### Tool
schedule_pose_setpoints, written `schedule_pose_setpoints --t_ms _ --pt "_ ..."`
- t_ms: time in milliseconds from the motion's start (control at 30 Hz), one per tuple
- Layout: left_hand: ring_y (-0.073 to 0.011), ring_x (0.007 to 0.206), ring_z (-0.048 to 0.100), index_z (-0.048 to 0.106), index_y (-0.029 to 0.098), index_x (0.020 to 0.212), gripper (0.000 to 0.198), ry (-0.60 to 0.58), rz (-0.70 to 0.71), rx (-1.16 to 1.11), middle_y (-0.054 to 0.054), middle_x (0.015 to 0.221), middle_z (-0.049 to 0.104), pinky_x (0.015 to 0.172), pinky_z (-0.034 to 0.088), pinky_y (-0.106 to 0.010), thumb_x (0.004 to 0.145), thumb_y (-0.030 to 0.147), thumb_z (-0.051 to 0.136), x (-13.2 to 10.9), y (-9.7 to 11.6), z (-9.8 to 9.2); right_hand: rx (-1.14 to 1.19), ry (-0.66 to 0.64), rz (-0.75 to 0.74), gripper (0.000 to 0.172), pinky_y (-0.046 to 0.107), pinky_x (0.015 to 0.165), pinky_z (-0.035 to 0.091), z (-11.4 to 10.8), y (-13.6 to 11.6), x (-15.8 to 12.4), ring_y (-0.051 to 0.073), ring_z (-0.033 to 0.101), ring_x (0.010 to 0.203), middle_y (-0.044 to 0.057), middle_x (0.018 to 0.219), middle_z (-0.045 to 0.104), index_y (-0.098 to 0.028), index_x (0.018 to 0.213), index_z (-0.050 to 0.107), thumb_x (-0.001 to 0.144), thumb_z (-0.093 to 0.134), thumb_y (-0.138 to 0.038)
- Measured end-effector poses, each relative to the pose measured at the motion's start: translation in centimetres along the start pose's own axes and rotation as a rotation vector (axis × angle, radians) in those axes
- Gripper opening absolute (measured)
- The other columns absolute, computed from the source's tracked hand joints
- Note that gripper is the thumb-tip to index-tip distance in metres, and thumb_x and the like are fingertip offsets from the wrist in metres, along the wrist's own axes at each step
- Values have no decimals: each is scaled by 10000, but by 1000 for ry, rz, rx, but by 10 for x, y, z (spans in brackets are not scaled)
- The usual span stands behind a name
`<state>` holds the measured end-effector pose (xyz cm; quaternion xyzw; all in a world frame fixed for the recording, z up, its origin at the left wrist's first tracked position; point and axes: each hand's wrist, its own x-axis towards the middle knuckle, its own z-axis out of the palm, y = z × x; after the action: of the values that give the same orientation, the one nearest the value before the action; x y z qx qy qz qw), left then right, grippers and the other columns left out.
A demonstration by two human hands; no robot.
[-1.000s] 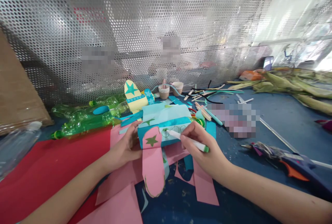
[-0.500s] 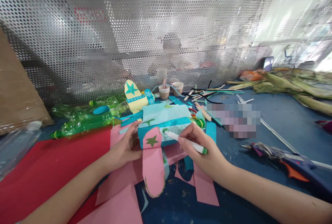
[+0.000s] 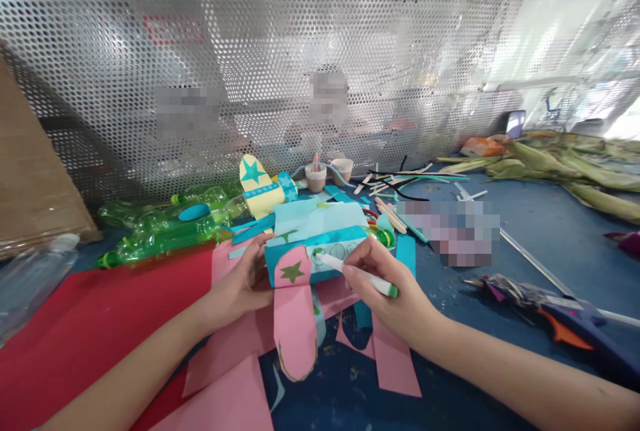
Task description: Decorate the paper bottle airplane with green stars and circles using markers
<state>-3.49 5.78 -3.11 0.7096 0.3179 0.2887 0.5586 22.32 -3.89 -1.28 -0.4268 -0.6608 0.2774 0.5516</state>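
A blue paper-covered model plane (image 3: pixel 320 244) lies on the blue table, with a pink wing (image 3: pixel 295 314) bearing a green star hanging toward me. My left hand (image 3: pixel 245 281) grips the plane's left end, fingers curled on it. My right hand (image 3: pixel 387 288) pinches a white marker with a green end (image 3: pixel 357 274). The marker's tip touches the plane's blue side, where green circles are drawn.
Pink paper pieces (image 3: pixel 395 358) and a red sheet (image 3: pixel 90 324) lie under and left of the plane. Green plastic bottles (image 3: pixel 165 228), a yellow star-marked wing (image 3: pixel 260 191), small cups (image 3: pixel 316 176), sticks and a glue gun (image 3: pixel 550 314) are around. A perforated metal screen (image 3: pixel 300 64) stands behind.
The marker tip has crept slightly left along the plane's side. My left hand stays put on the plane.
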Motion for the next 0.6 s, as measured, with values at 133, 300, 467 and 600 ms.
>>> schedule_pose_setpoints --t_ms 133,300,467,600 --pt "-336 1307 507 257 351 1437 887 3 6 6 -115 1420 505 1076 428 -527 753 376 821 1 2 1 -4 -1 -2 132 259 531 365 0 0 0 113 462 579 -26 705 513 -221 817 496 943 519 -255" --pt "-340 1300 519 269 350 1444 879 -3 41 3 -110 1405 532 1072 430 -531 756 377 816 1 0 1 -10 -3 8 132 259 523 362 0 -1 -1 114 461 571 -27 695 516 -224 811 493 934 526 -257" --pt "-369 1356 457 226 361 1473 942 5 0 -8 -128 1475 464 1095 406 -565 746 379 824 1 -1 1 -16 -6 15 133 260 528 360 0 0 -2 113 458 579 -28 700 512 -220 812 497 935 528 -260" --pt "-350 1351 465 231 357 1463 909 0 3 -8 -120 1479 461 1099 401 -552 763 369 811 1 0 1 -15 -8 6 138 259 528 361 0 -1 -1 113 457 576 -31 689 503 -222 804 492 934 523 -254"
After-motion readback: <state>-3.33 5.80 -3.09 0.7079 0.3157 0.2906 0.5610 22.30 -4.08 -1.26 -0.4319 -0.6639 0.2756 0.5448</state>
